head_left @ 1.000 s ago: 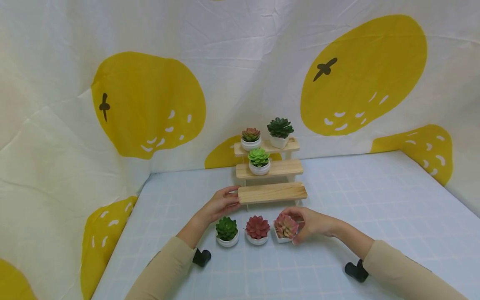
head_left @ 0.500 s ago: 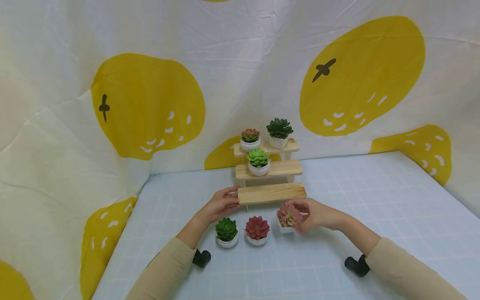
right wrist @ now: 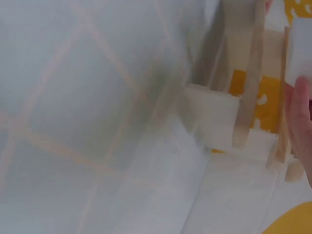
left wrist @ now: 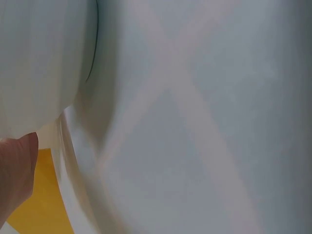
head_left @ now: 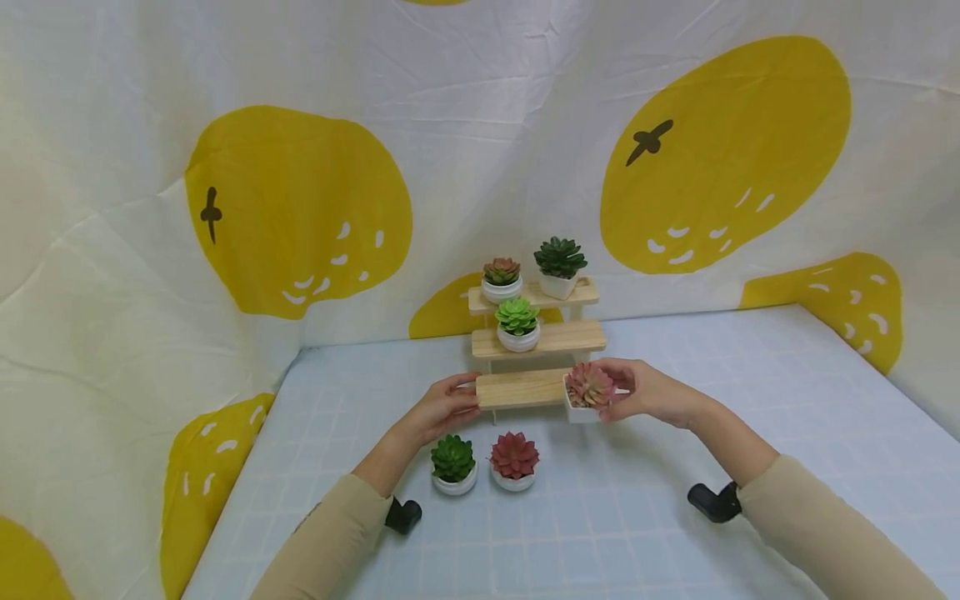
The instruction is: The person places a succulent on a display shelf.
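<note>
In the head view my right hand (head_left: 648, 393) grips a white square pot with a pink succulent (head_left: 588, 387) between thumb and fingers, at the right end of the lowest shelf of a three-tier wooden plant stand (head_left: 525, 388). The pot overlaps that shelf's front edge in this view. My left hand (head_left: 444, 408) holds the shelf's left end, fingers at its edge. In the right wrist view, my right hand (right wrist: 301, 117) holds the white pot (right wrist: 300, 48) beside the stand's shelves (right wrist: 251, 73). The left wrist view shows only a bit of my left hand (left wrist: 14, 170).
A green succulent (head_left: 453, 463) and a red succulent (head_left: 514, 460) in white pots stand on the table before the stand. A bright green succulent (head_left: 517, 321) sits on the middle shelf; a reddish-green succulent (head_left: 501, 275) and a dark green succulent (head_left: 559, 262) sit on top.
My right hand has lifted the pink succulent from the row on the table and carried it back and slightly right to the lowest shelf's right end. My left hand stays put.
</note>
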{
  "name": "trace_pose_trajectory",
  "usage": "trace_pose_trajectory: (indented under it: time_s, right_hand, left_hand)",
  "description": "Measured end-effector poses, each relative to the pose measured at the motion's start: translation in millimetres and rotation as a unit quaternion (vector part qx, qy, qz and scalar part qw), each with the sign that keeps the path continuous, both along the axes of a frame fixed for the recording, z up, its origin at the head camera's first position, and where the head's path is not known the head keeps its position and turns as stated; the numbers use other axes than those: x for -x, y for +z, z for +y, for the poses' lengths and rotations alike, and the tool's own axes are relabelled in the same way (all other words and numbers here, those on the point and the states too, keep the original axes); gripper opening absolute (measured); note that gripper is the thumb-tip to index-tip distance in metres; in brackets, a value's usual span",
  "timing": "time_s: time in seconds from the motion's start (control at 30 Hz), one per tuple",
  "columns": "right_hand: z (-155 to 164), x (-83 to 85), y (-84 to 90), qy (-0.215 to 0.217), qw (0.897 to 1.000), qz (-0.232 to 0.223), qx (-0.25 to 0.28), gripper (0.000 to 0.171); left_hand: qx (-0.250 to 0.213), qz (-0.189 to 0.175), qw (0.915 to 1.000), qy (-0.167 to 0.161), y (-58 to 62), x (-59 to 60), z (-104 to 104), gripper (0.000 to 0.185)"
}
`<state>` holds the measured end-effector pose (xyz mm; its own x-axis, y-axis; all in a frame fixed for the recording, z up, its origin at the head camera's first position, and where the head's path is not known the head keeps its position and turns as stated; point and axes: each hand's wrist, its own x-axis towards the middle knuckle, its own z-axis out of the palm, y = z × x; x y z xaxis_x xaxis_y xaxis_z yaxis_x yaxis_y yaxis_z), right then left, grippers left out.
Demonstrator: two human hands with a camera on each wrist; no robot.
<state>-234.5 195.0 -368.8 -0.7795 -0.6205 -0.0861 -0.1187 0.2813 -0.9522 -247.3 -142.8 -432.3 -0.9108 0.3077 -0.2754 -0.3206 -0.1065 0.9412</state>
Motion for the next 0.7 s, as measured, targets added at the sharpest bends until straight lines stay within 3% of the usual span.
trace_pose_trajectory:
  time_s: [0.27, 0.7]
  right_hand:
    - [2.2, 14.7, 14.6, -0.054, 0.998, 0.013, 0.030, 0.071]
    - [-7.9, 29.0, 30.2, -0.088, 0.995, 0.018, 0.044, 0.070]
  left_hand:
    - [0.002, 0.000, 1.0000, -0.008, 0.4, 0.0, 0.2, 0.054]
    - [0.003, -0.006, 1.0000, -0.006, -1.9, 1.0, -1.5, 0.053]
